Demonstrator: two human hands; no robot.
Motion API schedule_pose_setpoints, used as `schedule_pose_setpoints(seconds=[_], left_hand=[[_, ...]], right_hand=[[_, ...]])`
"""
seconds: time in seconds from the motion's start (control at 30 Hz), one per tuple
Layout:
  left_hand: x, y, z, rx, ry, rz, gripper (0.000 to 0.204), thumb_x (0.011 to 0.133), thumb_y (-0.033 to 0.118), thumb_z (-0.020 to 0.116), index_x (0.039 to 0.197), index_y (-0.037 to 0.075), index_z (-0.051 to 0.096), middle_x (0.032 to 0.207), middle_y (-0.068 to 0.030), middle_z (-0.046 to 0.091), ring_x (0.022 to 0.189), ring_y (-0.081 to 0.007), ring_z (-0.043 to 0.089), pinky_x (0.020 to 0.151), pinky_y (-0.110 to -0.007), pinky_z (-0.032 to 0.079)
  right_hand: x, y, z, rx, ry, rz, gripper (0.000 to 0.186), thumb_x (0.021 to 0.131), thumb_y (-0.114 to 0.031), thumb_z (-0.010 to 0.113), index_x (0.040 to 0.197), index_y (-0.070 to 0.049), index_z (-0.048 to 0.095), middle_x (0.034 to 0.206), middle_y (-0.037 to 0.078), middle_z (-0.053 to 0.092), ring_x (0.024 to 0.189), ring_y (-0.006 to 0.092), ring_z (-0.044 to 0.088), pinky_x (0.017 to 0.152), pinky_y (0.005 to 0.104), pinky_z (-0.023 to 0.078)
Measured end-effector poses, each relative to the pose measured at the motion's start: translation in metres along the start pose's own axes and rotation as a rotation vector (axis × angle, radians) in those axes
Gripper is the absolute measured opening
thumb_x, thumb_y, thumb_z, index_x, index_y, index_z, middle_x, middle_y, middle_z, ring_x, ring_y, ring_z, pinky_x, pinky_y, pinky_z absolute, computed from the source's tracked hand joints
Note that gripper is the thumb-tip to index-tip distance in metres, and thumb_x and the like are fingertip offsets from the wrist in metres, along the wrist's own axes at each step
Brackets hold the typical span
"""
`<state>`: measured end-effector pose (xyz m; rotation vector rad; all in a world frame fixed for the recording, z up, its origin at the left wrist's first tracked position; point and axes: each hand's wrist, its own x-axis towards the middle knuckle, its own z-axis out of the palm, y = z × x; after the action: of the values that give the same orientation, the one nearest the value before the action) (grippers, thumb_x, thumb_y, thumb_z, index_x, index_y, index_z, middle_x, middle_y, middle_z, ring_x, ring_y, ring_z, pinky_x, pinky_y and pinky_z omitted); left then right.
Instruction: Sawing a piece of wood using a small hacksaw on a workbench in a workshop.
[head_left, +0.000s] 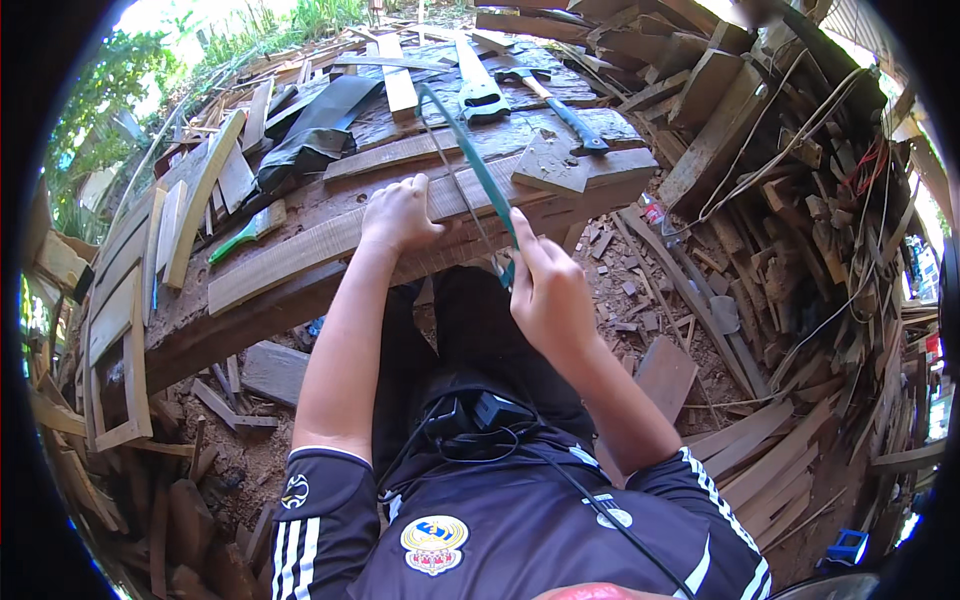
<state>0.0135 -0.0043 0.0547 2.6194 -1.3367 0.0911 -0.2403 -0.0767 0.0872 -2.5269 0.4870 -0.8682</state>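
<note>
The right hand [550,285], at the centre of the frame, is closed around the near end of a green-framed bow saw [478,158], its index finger laid along the frame. The left hand [400,212] sits just left of the saw, on a long pale plank [290,262], thumb spread toward the blade; its fingertips are hidden, so I cannot tell whether it grips the wood or only presses on it.

The saw is at upper centre, over the plank. Its long axis slants steeply: the far tip points to the top of the frame, a little left, and the handle end comes down and right to the fist. The plank's long axis runs from left of centre up toward the right, so the blade lies across it. Work seems to be at the sawing stage, probably early: no piece is visibly parted at the blade, and any cut is too small to see. The severing looks still to be done.

The plank rests along the near edge of a heavy wooden bench [220,332]. Right of the saw lies a small flat board [552,165]; beyond it are a hammer [565,115] and a handsaw [485,100]. Toward the left are a green-handled brush [245,235] and a dark sheet [305,155]. Stacked scrap wood [700,90] fills the upper right.
</note>
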Motion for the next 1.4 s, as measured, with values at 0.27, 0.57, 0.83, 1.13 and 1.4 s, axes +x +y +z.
schedule_pose_setpoints(seconds=[0.27, 0.57, 0.83, 1.13, 1.4], left_hand=[[-0.001, 0.014, -0.017, 0.002, -0.066, -0.004, 0.066, 0.076, 0.05, 0.082, 0.119, 0.004, 0.065, 0.121, -0.0191, 0.073, 0.117, -0.0335, 0.069, 0.102, -0.044, 0.054], [-0.007, 0.005, -0.01, -0.042, -0.042, -0.058, 0.073, 0.073, 0.056, 0.083, 0.119, 0.005, 0.061, 0.122, -0.0212, 0.071, 0.118, -0.0369, 0.068, 0.103, -0.046, 0.052], [-0.002, 0.012, -0.016, -0.053, -0.032, 0.015, 0.065, 0.075, 0.047, 0.083, 0.119, 0.004, 0.062, 0.12, -0.0205, 0.072, 0.117, -0.0366, 0.068, 0.103, -0.045, 0.053], [0.001, 0.004, -0.019, -0.073, -0.077, -0.118, 0.088, 0.07, 0.064, 0.085, 0.127, 0.002, 0.062, 0.129, -0.0201, 0.071, 0.12, -0.0349, 0.069, 0.104, -0.044, 0.055], [0.008, 0.004, -0.006, -0.006, -0.03, 0.0, 0.08, 0.075, 0.065, 0.08, 0.124, 0.003, 0.061, 0.13, -0.0174, 0.069, 0.125, -0.0337, 0.065, 0.106, -0.046, 0.051]], right_hand=[[-0.051, -0.018, -0.05, 0.055, -0.009, 0.002, 0.056, 0.097, 0.0, 0.059, 0.152, 0.002, 0.048, 0.085, 0.026, 0.067, 0.072, 0.0433, 0.068, 0.066, 0.05, 0.054], [0.044, 0.008, 0.021, -0.039, -0.024, -0.014, 0.057, 0.096, 0.001, 0.059, 0.151, 0.003, 0.049, 0.081, 0.031, 0.067, 0.074, 0.0448, 0.069, 0.067, 0.0514, 0.052], [-0.056, -0.023, -0.043, -0.111, -0.128, 0.005, 0.062, 0.094, 0.004, 0.058, 0.154, 0.004, 0.045, 0.087, 0.029, 0.069, 0.072, 0.0436, 0.07, 0.068, 0.0509, 0.056], [0.015, -0.019, -0.028, -0.187, -0.165, -0.037, 0.057, 0.095, -0.001, 0.057, 0.152, -0.001, 0.051, 0.079, 0.027, 0.068, 0.069, 0.0425, 0.069, 0.066, 0.0519, 0.055], [-0.07, -0.021, -0.079, -0.043, -0.164, 0.089, 0.062, 0.095, 0.006, 0.061, 0.155, -0.001, 0.047, 0.081, 0.025, 0.067, 0.065, 0.0369, 0.067, 0.062, 0.0413, 0.052]])
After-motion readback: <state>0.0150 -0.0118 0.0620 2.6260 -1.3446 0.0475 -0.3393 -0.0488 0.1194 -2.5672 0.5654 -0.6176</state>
